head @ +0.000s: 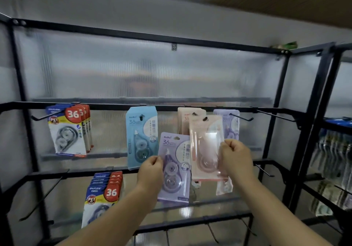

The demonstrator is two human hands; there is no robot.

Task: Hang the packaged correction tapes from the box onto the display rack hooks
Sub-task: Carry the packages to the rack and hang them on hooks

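Note:
My left hand (151, 166) pinches the left edge of a purple packaged correction tape (174, 169), held in front of the rack below the hooks. My right hand (235, 155) grips the right side of a pink packaged correction tape (204, 144); its hang hole sits at a hook (204, 119) on the upper bar. Behind it hang more pink packs (183, 120). A light blue pack (142, 137) hangs to the left and purple packs (231, 123) to the right on another hook (241, 117).
Blue-and-white "36" packs (69, 131) hang at upper left, and a second stack (103, 194) on the lower bar. Bare hooks (276, 116) stick out at right and along the lower bars. A neighbouring rack (335, 160) with goods stands at right. The box is out of view.

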